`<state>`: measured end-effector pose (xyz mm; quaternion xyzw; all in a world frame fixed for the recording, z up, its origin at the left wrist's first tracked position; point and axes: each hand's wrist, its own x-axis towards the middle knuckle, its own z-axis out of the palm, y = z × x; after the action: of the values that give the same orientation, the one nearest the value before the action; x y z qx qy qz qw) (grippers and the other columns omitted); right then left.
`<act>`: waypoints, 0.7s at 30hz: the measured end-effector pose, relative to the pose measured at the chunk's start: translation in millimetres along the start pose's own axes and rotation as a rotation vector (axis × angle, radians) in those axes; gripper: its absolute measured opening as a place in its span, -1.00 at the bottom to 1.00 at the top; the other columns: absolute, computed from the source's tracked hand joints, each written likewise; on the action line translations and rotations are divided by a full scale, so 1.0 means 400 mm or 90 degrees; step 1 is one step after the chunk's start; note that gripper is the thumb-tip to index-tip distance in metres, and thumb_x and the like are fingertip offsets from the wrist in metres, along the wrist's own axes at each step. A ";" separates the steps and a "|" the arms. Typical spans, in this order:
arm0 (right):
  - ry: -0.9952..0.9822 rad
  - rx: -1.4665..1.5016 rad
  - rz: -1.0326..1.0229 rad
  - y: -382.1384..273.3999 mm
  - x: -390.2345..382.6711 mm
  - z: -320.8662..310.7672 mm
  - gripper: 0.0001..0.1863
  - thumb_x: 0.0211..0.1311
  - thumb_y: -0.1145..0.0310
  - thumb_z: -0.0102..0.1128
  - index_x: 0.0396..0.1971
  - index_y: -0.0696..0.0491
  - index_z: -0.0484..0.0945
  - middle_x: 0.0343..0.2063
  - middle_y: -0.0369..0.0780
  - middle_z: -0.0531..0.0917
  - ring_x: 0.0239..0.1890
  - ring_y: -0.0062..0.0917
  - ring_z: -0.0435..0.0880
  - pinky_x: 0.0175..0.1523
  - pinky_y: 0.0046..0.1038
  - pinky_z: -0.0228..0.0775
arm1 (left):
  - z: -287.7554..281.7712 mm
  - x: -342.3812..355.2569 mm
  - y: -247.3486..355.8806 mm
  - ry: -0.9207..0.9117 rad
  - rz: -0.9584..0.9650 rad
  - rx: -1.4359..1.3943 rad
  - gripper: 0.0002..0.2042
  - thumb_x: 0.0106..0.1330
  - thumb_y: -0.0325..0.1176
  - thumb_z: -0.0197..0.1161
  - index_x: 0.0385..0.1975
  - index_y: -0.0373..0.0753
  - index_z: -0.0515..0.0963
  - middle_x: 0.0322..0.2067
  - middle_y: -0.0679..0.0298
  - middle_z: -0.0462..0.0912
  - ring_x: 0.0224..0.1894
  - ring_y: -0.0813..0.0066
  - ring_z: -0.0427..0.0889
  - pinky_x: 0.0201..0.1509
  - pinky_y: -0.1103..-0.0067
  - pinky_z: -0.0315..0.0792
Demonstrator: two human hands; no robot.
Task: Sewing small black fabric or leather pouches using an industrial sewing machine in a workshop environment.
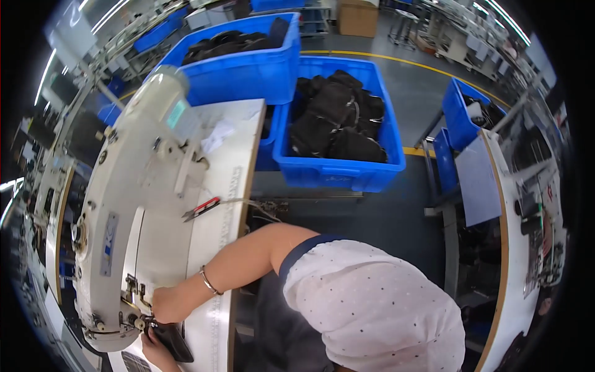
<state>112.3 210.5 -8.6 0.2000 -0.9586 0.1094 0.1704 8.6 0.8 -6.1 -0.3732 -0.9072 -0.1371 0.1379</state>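
A white industrial sewing machine (pixel 118 186) stands on a pale table (pixel 214 291) at the left. My right hand (pixel 167 304), below a bare forearm with a silver bangle, is curled at the needle and presser area; what its fingers hold is hidden. Beneath it, my left hand (pixel 158 352) grips a dark, flat sewn piece (pixel 176 341) at its edge, under the machine head. Red-handled thread snips (pixel 203 207) lie on the table, near a crumpled white scrap (pixel 217 133).
Blue crates (pixel 341 177) full of black pieces sit beyond the table, with another blue crate (pixel 458 115) to the right. A second workstation (pixel 496 248) borders the right side. A cardboard box (pixel 356 17) and more machine tables stand farther back, past a yellow floor line.
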 end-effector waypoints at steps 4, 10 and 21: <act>0.111 0.209 0.283 -0.062 -0.188 -0.026 -0.66 -0.05 0.11 0.29 -0.60 0.14 0.65 -0.57 -0.05 0.65 -0.41 -0.10 0.65 -0.31 -0.16 0.50 | 0.018 -0.041 0.046 -0.068 0.042 -0.055 -0.66 0.38 -0.18 0.03 -0.40 -0.37 0.54 -0.43 -0.13 0.60 -0.39 -0.09 0.59 -0.32 0.21 0.43; 0.269 0.460 0.430 -0.275 -0.407 -0.073 -0.49 0.15 -0.08 0.15 -0.49 0.17 0.59 -0.59 0.00 0.60 -0.43 -0.04 0.61 -0.36 -0.14 0.42 | -0.092 -0.264 0.294 -0.167 -0.056 0.000 -0.55 0.41 -0.02 0.01 -0.12 -0.36 0.57 -0.19 -0.13 0.62 -0.20 -0.05 0.59 -0.15 0.31 0.48; 0.230 0.929 0.438 -0.396 -0.722 -0.133 -0.81 0.14 0.38 0.22 -0.38 0.21 0.50 -0.68 -0.19 0.61 -0.76 -0.57 0.54 -0.67 -0.56 0.28 | -0.136 -0.338 0.559 -0.150 0.002 -0.369 -0.56 0.44 -0.08 0.01 -0.16 -0.44 0.54 -0.29 -0.13 0.60 -0.23 0.02 0.55 -0.07 0.36 0.42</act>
<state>442.8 183.4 -44.2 -0.0651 -0.6118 0.7811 0.1064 268.9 48.4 29.0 -0.4113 -0.8397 -0.3454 -0.0801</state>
